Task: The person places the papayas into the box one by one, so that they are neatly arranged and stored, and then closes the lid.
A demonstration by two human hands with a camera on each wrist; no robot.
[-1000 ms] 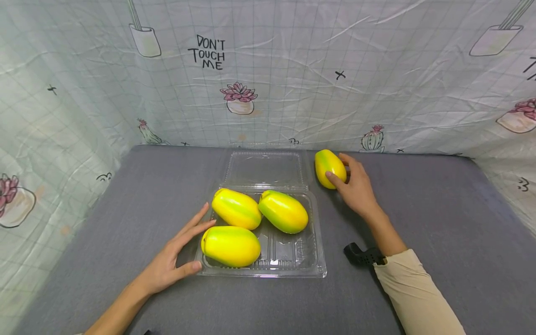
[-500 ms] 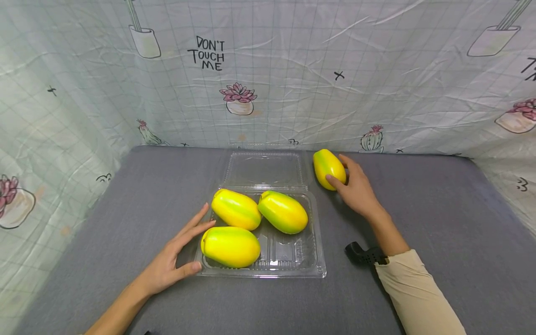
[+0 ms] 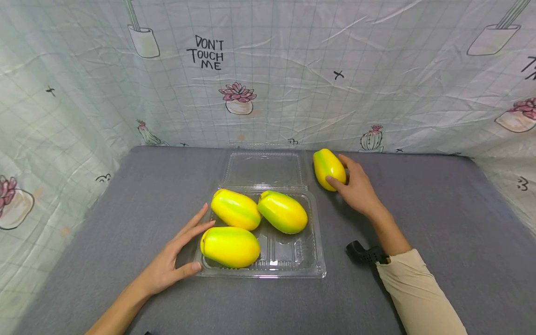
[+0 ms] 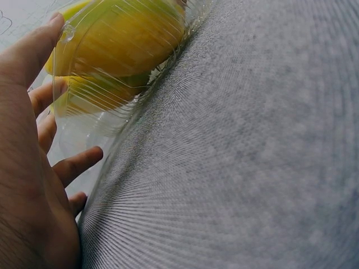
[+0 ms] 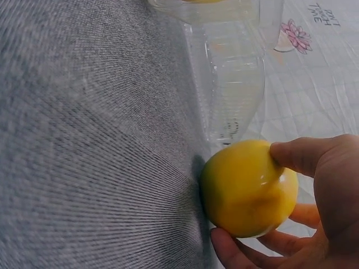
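Observation:
My right hand (image 3: 356, 188) grips a yellow-green papaya (image 3: 328, 168) on the grey cloth at the back. In the right wrist view its thumb lies on one side of the papaya (image 5: 247, 188) and its fingers on the other. A clear plastic container (image 3: 289, 263) lies before me, lid (image 3: 265, 170) folded back. In it are three papayas: one at the back left (image 3: 236, 209), one at the back right (image 3: 283, 212), one at the front left (image 3: 230, 247). My left hand (image 3: 171, 260), fingers spread, rests at the container's left edge, its thumb near the front corner.
Grey cloth (image 3: 402, 195) covers the table. Behind and at both sides hangs a white printed curtain (image 3: 293, 74), meeting the table just behind the lid and the gripped papaya. A black wrist mount (image 3: 366, 253) sits at the right sleeve (image 3: 418, 288).

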